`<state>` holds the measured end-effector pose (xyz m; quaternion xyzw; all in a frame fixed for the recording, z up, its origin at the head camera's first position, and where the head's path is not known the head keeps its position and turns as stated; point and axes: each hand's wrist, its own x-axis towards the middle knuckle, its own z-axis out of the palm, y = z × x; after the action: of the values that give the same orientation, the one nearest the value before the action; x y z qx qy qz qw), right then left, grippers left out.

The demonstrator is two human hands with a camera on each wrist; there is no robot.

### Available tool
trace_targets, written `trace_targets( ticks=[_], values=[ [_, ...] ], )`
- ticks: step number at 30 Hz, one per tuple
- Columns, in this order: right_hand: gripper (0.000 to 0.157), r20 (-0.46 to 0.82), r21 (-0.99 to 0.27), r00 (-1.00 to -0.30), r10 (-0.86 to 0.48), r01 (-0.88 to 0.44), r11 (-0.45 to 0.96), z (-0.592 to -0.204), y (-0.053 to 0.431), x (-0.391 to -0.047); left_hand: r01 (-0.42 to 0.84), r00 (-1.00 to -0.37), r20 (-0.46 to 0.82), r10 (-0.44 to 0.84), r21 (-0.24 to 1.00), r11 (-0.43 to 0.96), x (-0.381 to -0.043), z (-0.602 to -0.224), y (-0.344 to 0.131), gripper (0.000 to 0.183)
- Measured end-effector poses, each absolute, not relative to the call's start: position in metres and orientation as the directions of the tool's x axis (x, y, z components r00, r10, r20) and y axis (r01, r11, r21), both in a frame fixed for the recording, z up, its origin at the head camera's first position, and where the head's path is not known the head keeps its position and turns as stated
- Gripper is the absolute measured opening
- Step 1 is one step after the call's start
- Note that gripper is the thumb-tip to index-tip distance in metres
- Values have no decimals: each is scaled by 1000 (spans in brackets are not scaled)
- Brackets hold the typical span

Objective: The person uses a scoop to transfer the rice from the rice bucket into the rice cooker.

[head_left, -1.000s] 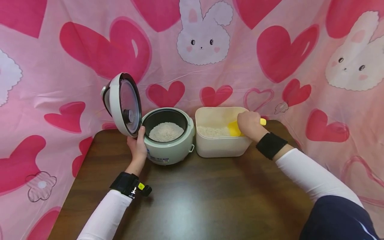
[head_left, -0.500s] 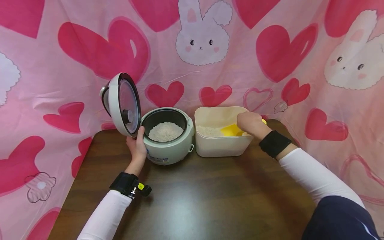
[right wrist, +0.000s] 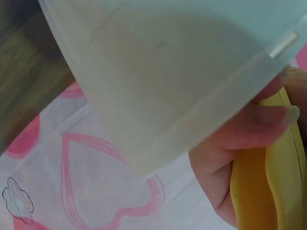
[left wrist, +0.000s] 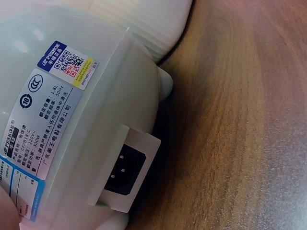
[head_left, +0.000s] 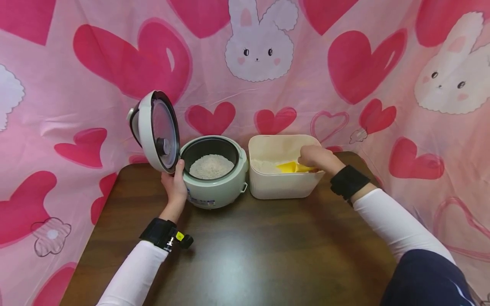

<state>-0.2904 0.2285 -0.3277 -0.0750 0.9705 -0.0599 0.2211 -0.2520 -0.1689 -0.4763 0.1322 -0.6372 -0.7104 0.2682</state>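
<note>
A pale green rice cooker (head_left: 216, 191) stands on the table, its lid (head_left: 147, 131) tilted up at the left. White rice (head_left: 212, 166) lies in its dark inner pot. My left hand (head_left: 175, 187) holds the cooker's left side below the lid, thumb upright at the rim, other fingers partly hidden. To the right is a cream rice bin (head_left: 281, 187) with rice inside. My right hand (head_left: 315, 157) reaches over the bin's right rim and grips a yellow scoop (head_left: 289, 167), whose bowl is down in the rice. In the right wrist view, my thumb lies over the scoop's yellow handle (right wrist: 283, 177).
The brown wooden table (head_left: 237, 255) extends in front of both containers. A pink cloth (head_left: 160, 51) with hearts and rabbits hangs close behind and at the sides. In the left wrist view, a power socket (left wrist: 125, 167) sits low on the cooker's side.
My right hand has moved slightly left with the scoop, whose yellow bowl has slid leftward through the rice and tilted. My left hand and the cooker have stayed in place.
</note>
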Motion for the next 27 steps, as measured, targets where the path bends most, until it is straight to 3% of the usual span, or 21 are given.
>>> trace_targets(
  ticks=[27],
  values=[
    [25,-347,-290,-905,-245,-145,946,-342,214,-297,223,-816,161,-555,974,-46,-247,-474,-167,57]
  ],
)
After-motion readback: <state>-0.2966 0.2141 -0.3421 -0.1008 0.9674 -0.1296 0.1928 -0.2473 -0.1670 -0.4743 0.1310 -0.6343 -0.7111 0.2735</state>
